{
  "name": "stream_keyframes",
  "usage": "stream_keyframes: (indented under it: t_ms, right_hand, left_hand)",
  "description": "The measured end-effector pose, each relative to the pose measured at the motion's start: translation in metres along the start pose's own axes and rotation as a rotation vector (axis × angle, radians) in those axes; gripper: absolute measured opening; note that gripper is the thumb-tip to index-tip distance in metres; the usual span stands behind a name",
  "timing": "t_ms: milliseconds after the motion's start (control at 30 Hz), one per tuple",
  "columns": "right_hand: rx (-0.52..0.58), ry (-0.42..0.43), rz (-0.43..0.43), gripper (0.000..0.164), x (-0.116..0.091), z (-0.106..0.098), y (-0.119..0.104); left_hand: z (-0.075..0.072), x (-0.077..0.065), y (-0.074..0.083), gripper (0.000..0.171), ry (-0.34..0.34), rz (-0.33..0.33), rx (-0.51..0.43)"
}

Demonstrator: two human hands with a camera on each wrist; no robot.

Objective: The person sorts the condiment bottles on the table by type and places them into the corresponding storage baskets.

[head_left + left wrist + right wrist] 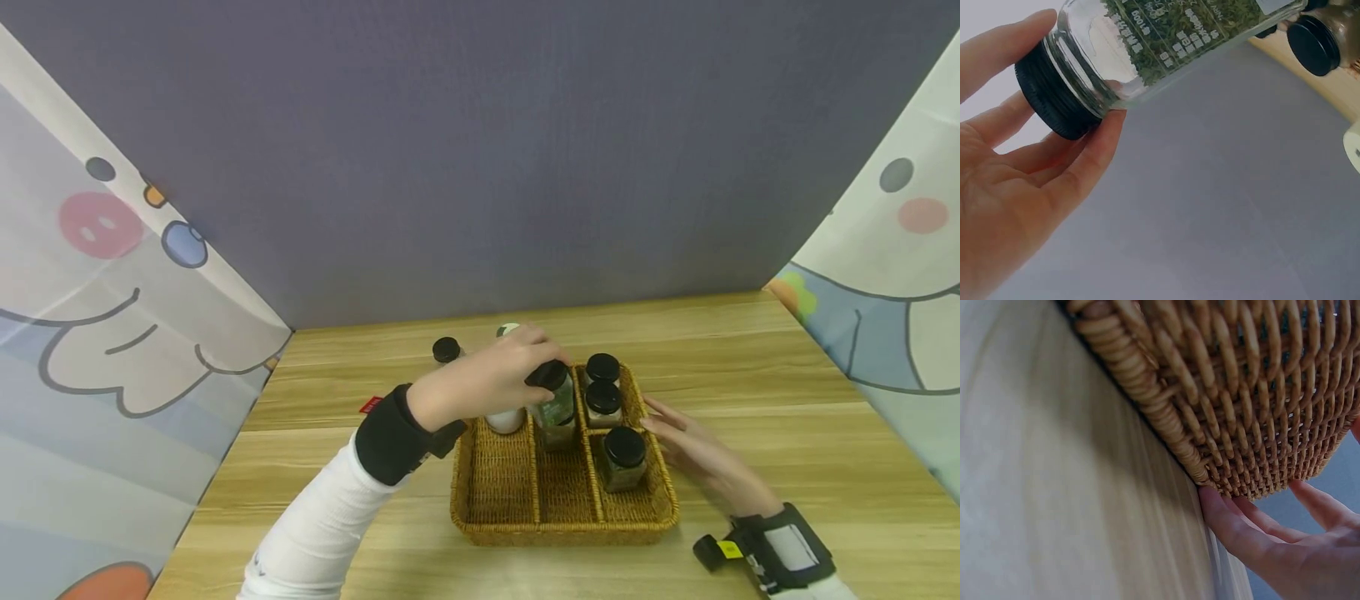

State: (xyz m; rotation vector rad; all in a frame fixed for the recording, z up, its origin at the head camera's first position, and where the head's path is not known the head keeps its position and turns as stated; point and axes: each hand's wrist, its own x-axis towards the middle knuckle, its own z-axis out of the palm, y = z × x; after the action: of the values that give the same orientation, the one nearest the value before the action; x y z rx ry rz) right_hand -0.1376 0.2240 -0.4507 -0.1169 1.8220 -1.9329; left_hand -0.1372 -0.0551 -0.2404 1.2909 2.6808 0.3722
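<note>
My left hand pinches the black lid of a glass spice jar over the middle column of a wicker basket. Green dried herbs and white printing show through the glass in the left wrist view, where the lid sits between thumb and fingers. Just below is another jar, partly covered by the held one. At the basket's right side, my right hand touches the woven wall. Close up, its fingertips rest against the wicker near the bottom edge.
Black-lidded jars stand in the basket's right compartments. A white container stands in the left column, partly behind my left forearm. Beyond that arm are another black lid and a small red label. A grey wall rises behind the wooden table.
</note>
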Motion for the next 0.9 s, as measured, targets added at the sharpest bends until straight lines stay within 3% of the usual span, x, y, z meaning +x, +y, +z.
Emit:
stream_keyframes:
  t_ms: [267,533,900]
  right_hand:
    - [-0.001,-0.001,-0.011,0.072,0.000,0.000,0.000]
    - [-0.030,-0.007,-0.008,0.070,0.001,0.000,-0.001]
    - [-0.056,-0.008,0.009,0.070,0.000,-0.002,-0.002]
  left_hand:
    - [0.005,0.005,0.013,0.039,-0.026,0.103,0.054]
    - [0.012,0.010,0.023,0.036,0.006,0.230,0.096]
    - [0.023,0.012,0.032,0.038,-0.021,0.301,0.135]
